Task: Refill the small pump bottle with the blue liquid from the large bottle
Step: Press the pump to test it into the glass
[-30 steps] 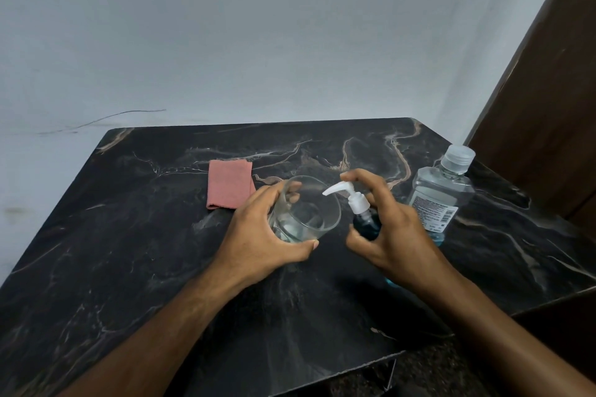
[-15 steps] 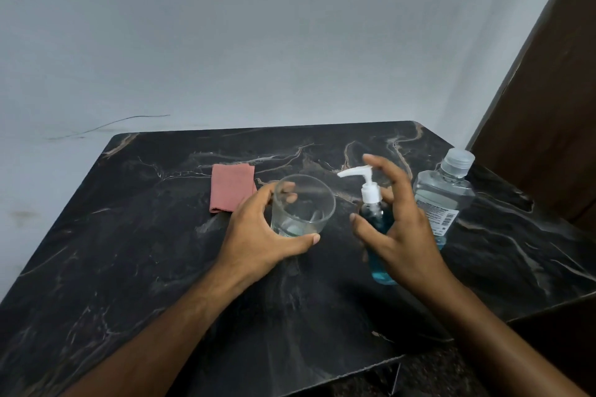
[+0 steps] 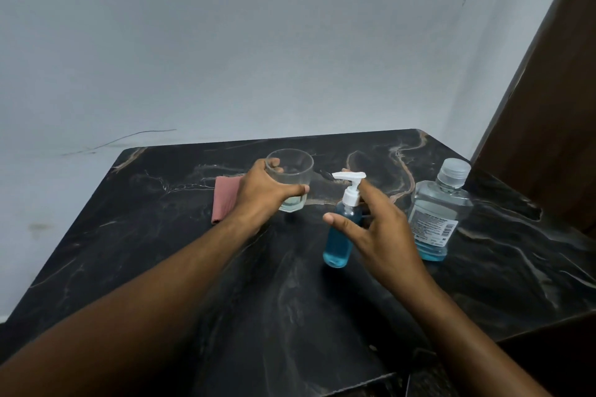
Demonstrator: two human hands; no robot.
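The small pump bottle (image 3: 337,245), clear with a white pump head and mostly full of blue liquid, stands upright on the black marble table (image 3: 154,242). My right hand (image 3: 383,235) is just right of it with fingers spread, thumb in front and index finger behind the pump, not clamped on it. The large clear bottle (image 3: 435,219), white cap on, a little blue liquid at its bottom, stands to the right. My left hand (image 3: 261,193) grips a clear drinking glass (image 3: 295,171) from the left, at the table's back middle.
A folded pink cloth (image 3: 224,200) lies behind my left wrist, partly hidden by it. A grey wall runs along the table's far edge. A dark brown wooden panel (image 3: 548,106) rises at the right. The table's front edge is close to me.
My right hand stood the pump bottle upright on the table and loosened its fingers around it. My left hand carried the glass away from me toward the back of the table.
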